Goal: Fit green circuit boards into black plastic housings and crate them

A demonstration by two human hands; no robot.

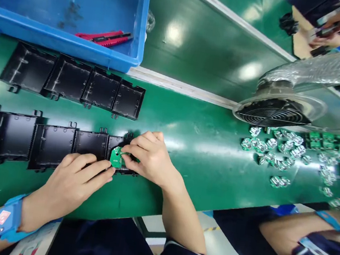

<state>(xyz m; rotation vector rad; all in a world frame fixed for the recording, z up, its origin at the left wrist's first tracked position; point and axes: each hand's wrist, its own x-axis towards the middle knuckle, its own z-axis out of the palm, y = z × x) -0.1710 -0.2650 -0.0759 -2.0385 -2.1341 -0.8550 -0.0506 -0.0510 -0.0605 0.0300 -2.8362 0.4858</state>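
Note:
A small green circuit board (116,159) is tilted over the last black plastic case (114,141) in the near row. My right hand (149,156) pinches the board's right edge between thumb and fingers. From the left, my left hand (80,178) reaches in with fingers stretched out, the fingertips at the board's lower left edge. A blue strap circles my left wrist. Beside the hands, other open black cases (53,141) continue the row leftward. My fingers hide part of the case under the board.
Behind lies another row of black cases (103,87). A blue bin (89,52) holds red-handled cutters (106,39). To the right stand a round vent with a hose (274,110) and several small boards (285,147). Co-workers' arms show at right (284,230) and upper right.

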